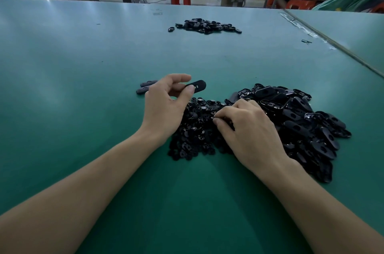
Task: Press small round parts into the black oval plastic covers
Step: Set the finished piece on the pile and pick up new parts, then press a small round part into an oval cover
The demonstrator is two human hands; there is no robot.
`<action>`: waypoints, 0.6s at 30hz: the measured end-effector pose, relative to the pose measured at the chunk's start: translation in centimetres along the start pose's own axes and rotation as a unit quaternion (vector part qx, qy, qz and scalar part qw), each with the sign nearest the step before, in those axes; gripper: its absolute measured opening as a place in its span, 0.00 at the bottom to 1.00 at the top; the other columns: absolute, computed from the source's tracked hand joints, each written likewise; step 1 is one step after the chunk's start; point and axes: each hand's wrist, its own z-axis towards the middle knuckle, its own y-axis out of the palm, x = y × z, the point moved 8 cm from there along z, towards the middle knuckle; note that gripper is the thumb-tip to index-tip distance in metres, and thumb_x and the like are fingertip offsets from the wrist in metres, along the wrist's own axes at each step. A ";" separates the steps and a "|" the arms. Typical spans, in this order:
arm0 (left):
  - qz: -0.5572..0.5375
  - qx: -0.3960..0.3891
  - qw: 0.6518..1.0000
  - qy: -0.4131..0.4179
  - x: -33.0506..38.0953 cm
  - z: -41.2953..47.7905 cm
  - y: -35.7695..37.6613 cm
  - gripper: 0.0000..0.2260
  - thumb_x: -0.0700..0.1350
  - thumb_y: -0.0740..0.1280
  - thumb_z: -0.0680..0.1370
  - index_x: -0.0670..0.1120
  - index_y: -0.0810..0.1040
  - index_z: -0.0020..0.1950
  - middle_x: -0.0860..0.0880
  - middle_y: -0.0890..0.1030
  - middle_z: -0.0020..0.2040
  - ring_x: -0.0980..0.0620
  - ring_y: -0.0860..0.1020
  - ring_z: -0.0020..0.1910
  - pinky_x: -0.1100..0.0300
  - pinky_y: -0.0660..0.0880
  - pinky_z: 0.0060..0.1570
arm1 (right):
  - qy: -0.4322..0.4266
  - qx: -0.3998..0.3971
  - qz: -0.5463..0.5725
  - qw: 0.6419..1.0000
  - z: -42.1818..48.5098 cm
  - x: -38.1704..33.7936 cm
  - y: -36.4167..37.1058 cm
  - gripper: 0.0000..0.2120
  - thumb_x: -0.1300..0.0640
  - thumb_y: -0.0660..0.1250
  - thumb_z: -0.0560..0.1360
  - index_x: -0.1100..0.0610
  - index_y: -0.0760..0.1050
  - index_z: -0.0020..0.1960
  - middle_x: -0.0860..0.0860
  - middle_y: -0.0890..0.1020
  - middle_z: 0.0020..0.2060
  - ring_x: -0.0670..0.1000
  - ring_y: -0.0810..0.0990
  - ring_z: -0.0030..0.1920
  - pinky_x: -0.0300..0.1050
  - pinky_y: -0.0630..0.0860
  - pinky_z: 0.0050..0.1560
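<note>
While the left hand pinches an oval cover at mid-frame, the right hand digs, fingers curled, into the round parts heap below. Its catch is hidden, and two parts could lift together.

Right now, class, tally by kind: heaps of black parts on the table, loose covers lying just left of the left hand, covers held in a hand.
Heaps: 3 (round parts heap, near covers heap, far heap)
Loose covers: 2
Held cover: 1, in the left hand
Total: 6
</note>
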 end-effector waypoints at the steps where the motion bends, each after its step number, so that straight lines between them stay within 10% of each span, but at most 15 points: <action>1: 0.006 0.001 1.000 0.005 0.1 0.0 0.0 0.07 0.42 0.72 0.77 0.52 0.82 0.52 0.60 0.82 0.36 0.65 0.79 0.38 0.71 0.72 0.39 | 0.001 0.003 -0.001 1.000 0.0 0.0 0.0 0.09 0.49 0.66 0.80 0.51 0.83 0.52 0.49 0.77 0.43 0.51 0.73 0.51 0.40 0.65 0.48; 18: 0.076 -0.060 0.992 0.075 2.1 -1.0 1.4 0.09 0.42 0.74 0.76 0.57 0.82 0.46 0.65 0.82 0.35 0.66 0.78 0.33 0.74 0.70 0.36 | -0.013 0.053 0.013 0.998 0.0 -0.6 -1.3 0.07 0.57 0.62 0.82 0.57 0.77 0.50 0.53 0.82 0.40 0.57 0.78 0.43 0.53 0.76 0.43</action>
